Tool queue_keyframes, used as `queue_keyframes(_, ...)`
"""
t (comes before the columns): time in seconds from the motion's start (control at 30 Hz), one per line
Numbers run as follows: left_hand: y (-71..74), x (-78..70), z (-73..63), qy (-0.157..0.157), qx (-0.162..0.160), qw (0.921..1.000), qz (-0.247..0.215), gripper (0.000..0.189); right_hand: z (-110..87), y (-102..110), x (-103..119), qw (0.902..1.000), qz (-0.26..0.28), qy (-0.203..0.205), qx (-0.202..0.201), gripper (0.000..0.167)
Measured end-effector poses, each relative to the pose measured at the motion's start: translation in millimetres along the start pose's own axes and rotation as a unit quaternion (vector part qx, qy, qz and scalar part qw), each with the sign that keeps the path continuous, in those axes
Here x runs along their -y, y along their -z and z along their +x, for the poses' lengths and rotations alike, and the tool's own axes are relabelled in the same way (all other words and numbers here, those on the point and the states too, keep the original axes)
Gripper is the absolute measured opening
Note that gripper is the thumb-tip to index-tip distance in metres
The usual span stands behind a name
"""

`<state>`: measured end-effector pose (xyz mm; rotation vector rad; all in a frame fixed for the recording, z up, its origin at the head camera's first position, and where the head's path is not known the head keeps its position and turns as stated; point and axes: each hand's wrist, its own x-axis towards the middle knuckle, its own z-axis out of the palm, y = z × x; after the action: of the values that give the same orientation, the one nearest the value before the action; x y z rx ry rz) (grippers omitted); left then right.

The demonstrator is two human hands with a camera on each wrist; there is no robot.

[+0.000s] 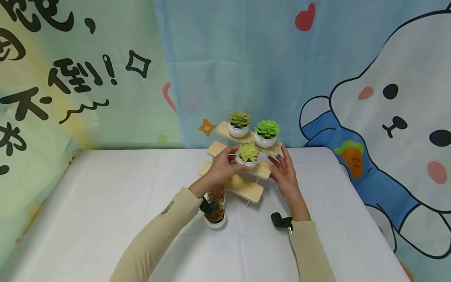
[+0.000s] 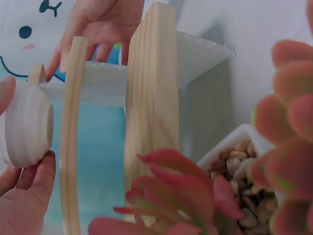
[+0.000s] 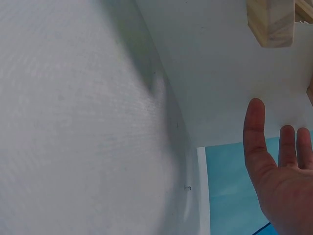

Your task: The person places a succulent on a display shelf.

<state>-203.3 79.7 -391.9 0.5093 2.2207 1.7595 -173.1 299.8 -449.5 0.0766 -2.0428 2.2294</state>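
My left hand (image 1: 224,167) grips the white pot of a pale green succulent (image 1: 248,152) over the middle tier of a wooden tiered stand (image 1: 243,187). The left wrist view shows the ribbed white pot (image 2: 27,125) between thumb and fingers, with a narrow gap between its base and the plank (image 2: 71,142). At the stand's right end is my right hand (image 1: 286,178), fingers extended beside the planks; whether they touch is unclear. On the top tier sit a dull green succulent (image 1: 239,118) and a bright green succulent (image 1: 266,129), both in white pots.
Two reddish-brown succulents stand on the white tablecloth (image 1: 105,219) under my left forearm, the nearer one in a white pot (image 1: 215,224). Pebbles (image 2: 244,171) fill a pot close to the left wrist camera. A printed curtain (image 1: 239,51) hangs behind the table.
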Motion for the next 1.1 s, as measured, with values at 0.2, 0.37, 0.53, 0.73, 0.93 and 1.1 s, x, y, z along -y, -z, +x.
queue_keyframes(0.2,-3.1,1.3,3.1,-0.012,0.004,0.9999,0.007,0.074,-0.4,-3,-1,0.9999,0.01,0.005,0.007,0.074)
queue_keyframes(0.37,-5.3,1.2,7.5,-0.021,0.007,0.9996,0.018,0.075,1.6,-3,1,0.9999,0.005,0.005,0.01,0.073)
queue_keyframes(0.53,-7.5,0.0,10.2,-0.025,0.011,0.9994,0.019,0.075,2.8,-2,2,0.9999,0.006,0.006,0.01,0.074)
queue_keyframes(0.73,-9.6,-0.3,10.8,-0.018,0.013,0.9997,0.011,0.073,1.8,-1,1,0.9998,0.009,0.009,0.012,0.075)
queue_keyframes(0.93,-10.8,-1.7,10.0,-0.017,0.017,0.9997,0.003,0.073,0.0,0,0,0.9998,0.012,0.011,0.01,0.074)
queue_keyframes(1.1,-10.0,-3.3,9.1,-0.014,0.031,0.9994,0.002,0.074,-1.2,0,0,0.9999,0.012,0.005,0.005,0.075)
